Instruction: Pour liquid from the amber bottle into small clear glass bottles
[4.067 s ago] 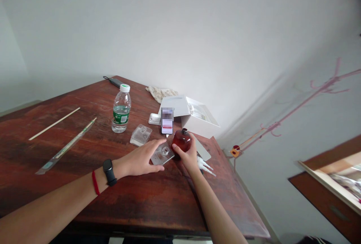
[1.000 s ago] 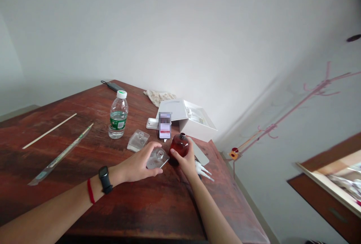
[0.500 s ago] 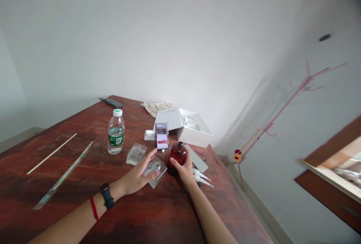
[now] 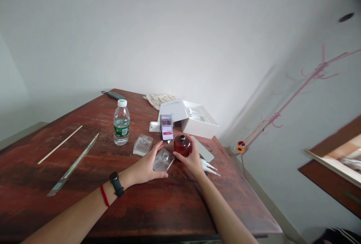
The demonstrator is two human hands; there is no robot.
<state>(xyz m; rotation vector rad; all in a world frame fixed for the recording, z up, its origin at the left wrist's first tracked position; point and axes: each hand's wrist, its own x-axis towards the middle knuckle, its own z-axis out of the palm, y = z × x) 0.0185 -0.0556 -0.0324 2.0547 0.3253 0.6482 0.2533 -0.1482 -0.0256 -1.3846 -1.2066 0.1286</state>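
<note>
left grip (image 4: pixel 143 168): curved around clear bottle (image 4: pixel 162 164), whether pinched cannot be told
right grip (image 4: pixel 194 159): red bottle (image 4: pixel 182 146) is pinched upright
water bottle (image 4: pixel 121 123): stood farther left on bench (image 4: pixel 158 210)

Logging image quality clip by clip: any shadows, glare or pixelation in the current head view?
In the head view: soft shadow on the pale grey wall beside the pink branched stand; highlights on the dark-red translucent bottle; dark rectangular phone pixelated across its upper part.

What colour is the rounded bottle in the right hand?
The rounded bottle in the right hand is dark reddish brown, best seen in the head view.
</note>
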